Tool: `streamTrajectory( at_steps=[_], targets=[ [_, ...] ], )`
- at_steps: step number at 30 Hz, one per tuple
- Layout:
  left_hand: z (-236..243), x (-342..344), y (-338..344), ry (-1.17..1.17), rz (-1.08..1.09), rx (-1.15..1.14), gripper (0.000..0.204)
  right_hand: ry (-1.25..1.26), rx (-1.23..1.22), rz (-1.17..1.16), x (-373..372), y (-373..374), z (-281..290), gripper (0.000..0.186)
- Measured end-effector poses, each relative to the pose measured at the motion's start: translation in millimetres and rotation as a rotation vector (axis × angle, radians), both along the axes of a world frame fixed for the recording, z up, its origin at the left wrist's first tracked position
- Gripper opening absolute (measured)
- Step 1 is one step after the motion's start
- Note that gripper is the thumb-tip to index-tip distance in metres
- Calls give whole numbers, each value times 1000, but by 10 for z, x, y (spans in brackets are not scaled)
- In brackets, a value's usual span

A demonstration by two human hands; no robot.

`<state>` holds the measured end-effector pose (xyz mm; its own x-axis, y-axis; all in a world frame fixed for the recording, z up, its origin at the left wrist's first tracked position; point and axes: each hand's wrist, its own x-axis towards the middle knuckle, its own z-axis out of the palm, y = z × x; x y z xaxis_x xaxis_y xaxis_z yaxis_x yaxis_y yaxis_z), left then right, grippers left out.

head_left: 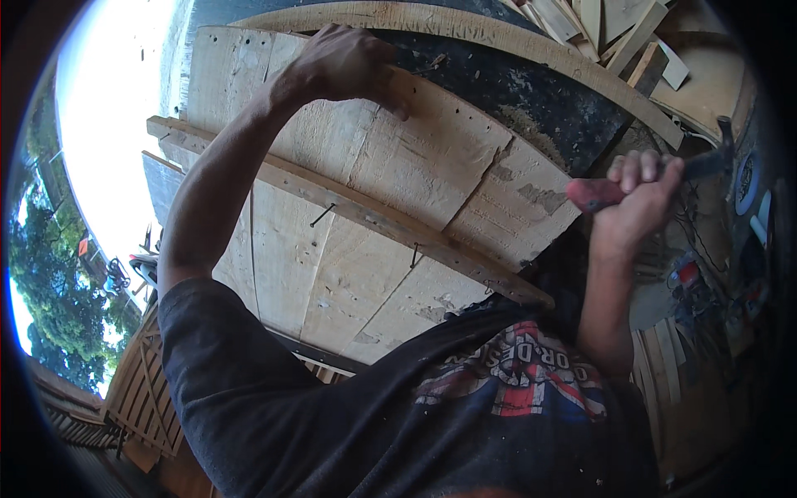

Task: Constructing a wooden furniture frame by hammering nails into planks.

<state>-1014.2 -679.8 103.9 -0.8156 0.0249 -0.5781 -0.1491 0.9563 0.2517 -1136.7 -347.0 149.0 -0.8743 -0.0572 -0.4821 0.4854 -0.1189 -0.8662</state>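
A panel of pale wooden boards (pixel 398 174) lies in front of me, its far edge curved. Across it runs a long wooden batten (pixel 357 209). One bent-looking nail (pixel 322 215) and another nail (pixel 414 255) stick out of the batten. My left hand (pixel 349 66) is closed over the panel's far edge, thumb on the upper face; its other fingers are partly hidden. Raised off the panel's right end, my right hand (pixel 639 191) grips a hammer (pixel 593 195) by its red handle. The hammer's dark head points away to the right, slightly blurred.
A curved wooden strip (pixel 498 41) arches beyond the panel over a dark, stained surface (pixel 515 87). Wood offcuts (pixel 598 29) are piled at the far right. Tools and cables (pixel 697 274) clutter the floor at right, near stacked narrow boards (pixel 660 357). A slatted wooden piece (pixel 149 382) stands at left.
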Motion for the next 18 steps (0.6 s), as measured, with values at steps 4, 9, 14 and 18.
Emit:
streamTrajectory(
  at_steps=[4,9,14,18],
  targets=[
    [-38,108,5,35,17,30,61,-251,40,441,394,-109,201,31],
    [108,79,22,-32,87,-18,63,-30,-53,306,44,-223,220,36],
    [33,104,0,67,-5,12,63,-197,74,477,530,-239,40,33],
    [34,32,87,-35,-6,-59,60,-453,-121,761,240,164,260,30]
  ],
)
